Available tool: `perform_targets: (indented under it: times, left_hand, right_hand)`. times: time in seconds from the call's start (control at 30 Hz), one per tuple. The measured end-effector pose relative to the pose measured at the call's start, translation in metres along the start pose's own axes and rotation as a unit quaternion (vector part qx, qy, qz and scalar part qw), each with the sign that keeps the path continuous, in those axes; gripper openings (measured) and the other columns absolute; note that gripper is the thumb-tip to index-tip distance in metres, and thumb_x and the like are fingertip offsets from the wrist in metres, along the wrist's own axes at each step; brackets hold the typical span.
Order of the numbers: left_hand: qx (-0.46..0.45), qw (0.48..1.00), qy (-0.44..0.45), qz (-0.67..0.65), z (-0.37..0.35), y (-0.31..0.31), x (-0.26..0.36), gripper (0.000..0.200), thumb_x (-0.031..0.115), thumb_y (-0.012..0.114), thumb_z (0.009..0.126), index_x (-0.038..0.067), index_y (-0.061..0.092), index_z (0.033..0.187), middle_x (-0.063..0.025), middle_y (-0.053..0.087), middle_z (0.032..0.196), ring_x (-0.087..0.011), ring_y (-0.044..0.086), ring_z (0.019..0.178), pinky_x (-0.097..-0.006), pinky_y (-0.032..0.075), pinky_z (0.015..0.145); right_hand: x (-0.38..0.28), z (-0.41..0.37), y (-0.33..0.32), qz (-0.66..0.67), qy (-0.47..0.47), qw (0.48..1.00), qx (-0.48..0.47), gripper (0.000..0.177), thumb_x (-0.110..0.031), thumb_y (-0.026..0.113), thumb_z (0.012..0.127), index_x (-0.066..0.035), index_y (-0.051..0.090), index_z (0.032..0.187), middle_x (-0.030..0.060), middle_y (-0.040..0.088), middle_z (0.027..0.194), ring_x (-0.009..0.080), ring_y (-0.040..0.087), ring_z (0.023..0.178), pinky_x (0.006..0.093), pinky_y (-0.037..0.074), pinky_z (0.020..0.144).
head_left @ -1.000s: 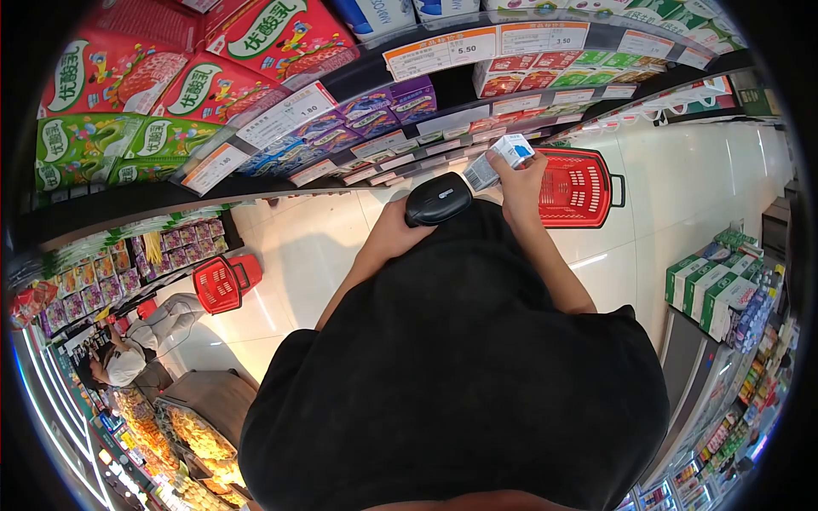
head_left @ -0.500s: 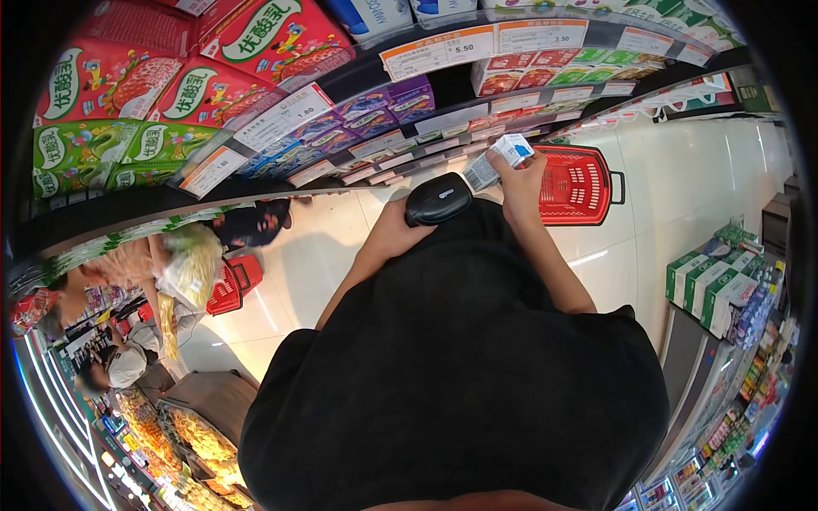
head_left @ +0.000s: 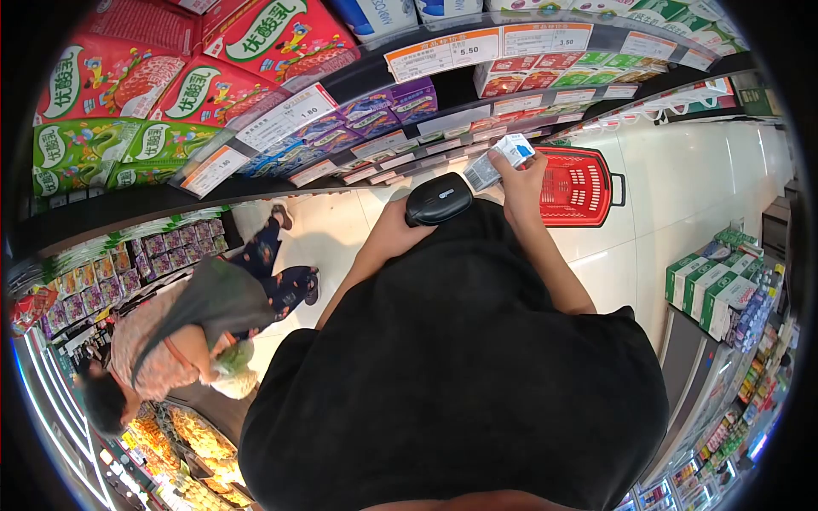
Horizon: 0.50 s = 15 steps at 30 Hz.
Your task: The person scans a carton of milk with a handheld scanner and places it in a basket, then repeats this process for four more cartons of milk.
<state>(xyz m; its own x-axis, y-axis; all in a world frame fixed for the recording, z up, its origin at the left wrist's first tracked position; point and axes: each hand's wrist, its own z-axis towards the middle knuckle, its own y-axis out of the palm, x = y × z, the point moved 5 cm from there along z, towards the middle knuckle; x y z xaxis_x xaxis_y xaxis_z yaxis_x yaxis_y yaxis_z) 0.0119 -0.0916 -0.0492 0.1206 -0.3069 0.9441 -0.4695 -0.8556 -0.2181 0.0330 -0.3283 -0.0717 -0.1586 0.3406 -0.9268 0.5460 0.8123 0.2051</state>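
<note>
My left hand (head_left: 399, 232) is wrapped round a black handheld device (head_left: 440, 199), rounded on top with a small white logo; it looks like a barcode scanner. The underside of this device is hidden. In my right hand (head_left: 522, 180) is a small white and blue drink carton (head_left: 515, 151), tilted, with a greyish printed side turned towards the scanner. Thumb and fingers pinch the carton near its end. The two things are close together in front of my body, below the shelf edge.
Shelves hold red drink boxes (head_left: 281, 43), green boxes (head_left: 85, 153) and purple packs (head_left: 366, 115) behind price tags (head_left: 445, 54). A red shopping basket (head_left: 573, 189) rests on the tiled floor. Stacked green-white cartons (head_left: 711, 281) stand at right. A person (head_left: 170, 332) carrying a bag is at left.
The person at left has moved down the aisle, nearer the produce display, and the red basket beside them is out of sight. My hands, the scanner and the carton have hardly moved.
</note>
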Motion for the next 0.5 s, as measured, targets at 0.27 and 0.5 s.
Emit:
perform_targets:
  times: [0.27, 0.5]
  left_hand:
    - [-0.014, 1.000, -0.014, 0.000, 0.001, 0.001, -0.006, 0.046, 0.014, 0.076, 0.071, -0.005, 0.063, 0.110, -0.0163, 0.070, 0.099, -0.0223, 0.067, 0.094, -0.0327, 0.049, 0.086]
    - [-0.046, 0.998, -0.018, -0.036, -0.001, -0.002, 0.000, 0.043, 0.009, 0.077, 0.072, -0.004, 0.063, 0.111, -0.0127, 0.070, 0.100, -0.0170, 0.064, 0.095, -0.0311, 0.048, 0.087]
  right_hand:
    - [0.013, -0.007, 0.017, 0.406, 0.246, 0.844, -0.249, 0.065, -0.057, 0.036, 0.098, -0.005, 0.045, 0.136, 0.0163, 0.054, 0.130, 0.0330, 0.057, 0.113, 0.0516, 0.041, 0.101]
    - [0.027, -0.006, 0.007, 0.327, 0.271, 0.875, -0.232, 0.055, -0.049, 0.038, 0.100, -0.008, 0.047, 0.135, 0.0170, 0.060, 0.123, 0.0319, 0.063, 0.103, 0.0525, 0.052, 0.088]
